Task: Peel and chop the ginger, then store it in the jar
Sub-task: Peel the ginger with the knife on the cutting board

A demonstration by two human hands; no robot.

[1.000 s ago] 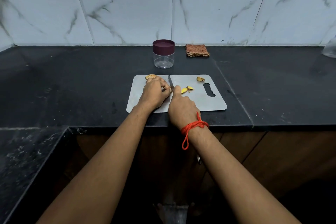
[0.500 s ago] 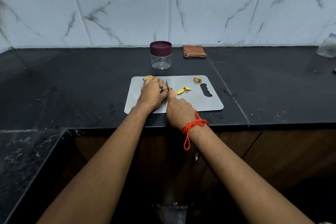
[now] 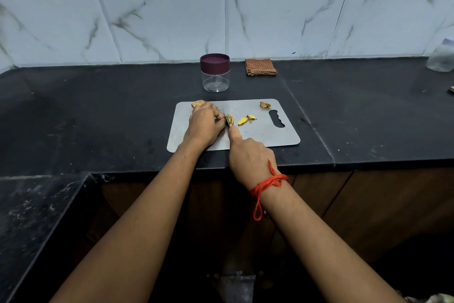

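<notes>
The left hand (image 3: 205, 124) lies on the cutting board (image 3: 270, 138) with its fingers curled over the ginger (image 3: 198, 104). Only the brown end of the root shows behind the knuckles. I judge that this hand pins the root so it cannot roll. The right hand (image 3: 248, 155) is clamped on the knife (image 3: 227, 122), with the forefinger laid straight along the back of the blade, probably to steer thin cuts. One slice (image 3: 230, 119) leans just beside the blade, and yellow pieces (image 3: 247, 119) lie to its right. The board sits at the front edge of the table (image 3: 98, 111), near the body. The jar (image 3: 215, 79) stands behind the board, toward the back edge. Its lid (image 3: 215, 61) is on, so it must come off before storing. A folded cloth (image 3: 261, 67) lies beside the jar, and a clear bottle (image 3: 442, 57) stands at the right edge.
</notes>
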